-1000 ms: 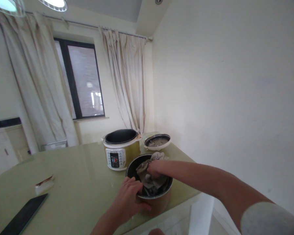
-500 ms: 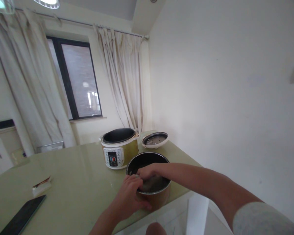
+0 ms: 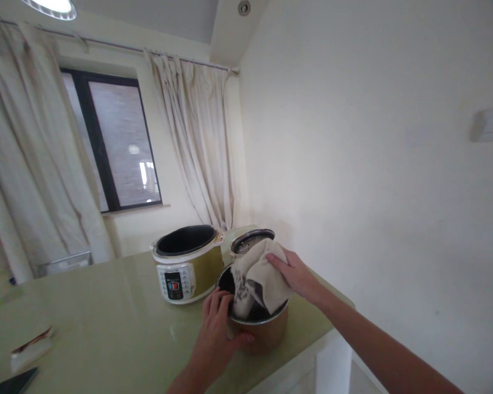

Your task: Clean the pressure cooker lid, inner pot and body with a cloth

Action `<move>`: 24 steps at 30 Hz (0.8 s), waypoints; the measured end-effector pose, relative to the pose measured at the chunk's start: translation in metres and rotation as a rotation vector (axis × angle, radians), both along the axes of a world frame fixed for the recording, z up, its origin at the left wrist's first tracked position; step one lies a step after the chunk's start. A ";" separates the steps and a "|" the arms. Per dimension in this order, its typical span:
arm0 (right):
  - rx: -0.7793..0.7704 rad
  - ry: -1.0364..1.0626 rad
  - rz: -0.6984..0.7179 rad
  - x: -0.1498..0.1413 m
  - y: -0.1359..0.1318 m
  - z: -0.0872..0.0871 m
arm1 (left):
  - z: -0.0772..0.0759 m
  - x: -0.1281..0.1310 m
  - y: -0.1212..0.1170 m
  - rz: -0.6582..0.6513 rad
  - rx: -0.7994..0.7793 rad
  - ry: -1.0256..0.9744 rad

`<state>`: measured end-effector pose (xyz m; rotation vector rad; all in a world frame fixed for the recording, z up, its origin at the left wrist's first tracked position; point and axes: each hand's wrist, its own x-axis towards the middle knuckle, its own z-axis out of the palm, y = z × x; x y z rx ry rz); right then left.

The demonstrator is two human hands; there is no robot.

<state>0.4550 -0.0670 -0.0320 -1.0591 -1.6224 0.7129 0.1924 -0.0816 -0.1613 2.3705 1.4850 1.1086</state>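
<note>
The left grip (image 3: 216,330) holds a pot (image 3: 267,332), the right grip (image 3: 298,274) a cloth (image 3: 263,276) over it.

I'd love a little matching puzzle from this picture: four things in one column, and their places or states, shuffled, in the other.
Things
1. cloth
2. left hand
3. cooker
4. window

Places or states
A. standing open, with a white button panel in front
B. dark-framed, between curtains
C. held by the right hand
D. gripping the pot at its rim

Pairs: 1-C, 2-D, 3-A, 4-B
</note>
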 end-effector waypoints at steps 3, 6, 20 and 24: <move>-0.018 0.371 -0.202 0.020 -0.011 -0.006 | 0.007 0.027 0.020 -0.013 -0.028 0.052; -0.026 0.596 -0.310 0.032 -0.014 -0.012 | 0.018 0.055 0.037 -0.045 -0.076 0.102; -0.217 0.857 -0.419 0.047 -0.004 -0.045 | 0.096 -0.028 0.102 0.320 0.215 0.364; -0.244 0.854 -0.442 0.046 0.000 -0.051 | 0.119 -0.090 0.122 0.547 0.062 0.559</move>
